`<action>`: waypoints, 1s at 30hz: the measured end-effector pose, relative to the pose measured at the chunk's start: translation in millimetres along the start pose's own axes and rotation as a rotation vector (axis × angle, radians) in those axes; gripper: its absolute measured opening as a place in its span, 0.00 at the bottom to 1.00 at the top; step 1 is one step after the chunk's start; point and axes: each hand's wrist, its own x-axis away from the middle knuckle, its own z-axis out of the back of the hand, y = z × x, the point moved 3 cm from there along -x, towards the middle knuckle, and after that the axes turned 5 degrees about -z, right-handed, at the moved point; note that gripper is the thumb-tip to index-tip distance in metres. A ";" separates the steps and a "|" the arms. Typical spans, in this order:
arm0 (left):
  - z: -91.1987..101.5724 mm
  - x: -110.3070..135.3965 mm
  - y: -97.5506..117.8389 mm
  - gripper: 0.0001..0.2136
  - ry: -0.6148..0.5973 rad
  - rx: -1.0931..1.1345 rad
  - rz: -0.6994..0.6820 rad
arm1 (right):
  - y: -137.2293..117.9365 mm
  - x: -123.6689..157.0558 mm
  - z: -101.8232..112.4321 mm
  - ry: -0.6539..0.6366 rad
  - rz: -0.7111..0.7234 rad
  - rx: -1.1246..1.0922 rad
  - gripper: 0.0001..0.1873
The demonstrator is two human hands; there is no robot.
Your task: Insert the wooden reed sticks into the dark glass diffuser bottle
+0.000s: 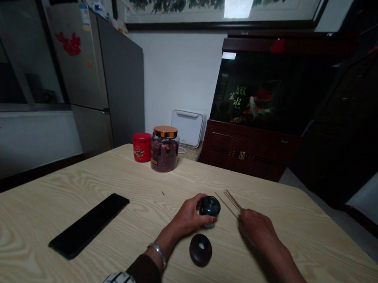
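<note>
My left hand (190, 216) is wrapped around a small dark round jar (210, 206) standing on the light wooden table (111, 188). A silver bracelet sits on that wrist. My right hand (255, 230) is closed on a thin bundle of incense sticks (230, 200), whose far ends fan out over the table just right of the jar. A dark round lid (200, 249) with a pale centre lies flat on the table, just in front of my left hand.
A black phone (89, 224) lies at the left of the table. A red tin (141, 147) and a gold-lidded glass jar (164, 148) of dried petals stand at the far edge. Beyond are a fridge (97, 79), a fish tank (260, 94) and a white appliance (188, 127).
</note>
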 end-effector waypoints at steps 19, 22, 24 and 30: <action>0.1 -1.8 4.6 0.29 -0.003 0.004 -0.001 | -22.0 -17.2 90.7 0.521 0.068 -1.696 0.14; 0.9 -0.9 7.3 0.30 -0.005 0.008 0.013 | -25.0 -19.1 84.1 0.522 0.088 -1.657 0.14; 1.2 -0.4 8.1 0.30 -0.004 0.012 0.013 | -28.1 -20.6 79.7 0.498 0.095 -1.638 0.14; 1.3 -0.7 3.5 0.30 -0.002 0.009 -0.003 | -40.0 -21.2 72.3 0.404 0.107 -1.612 0.15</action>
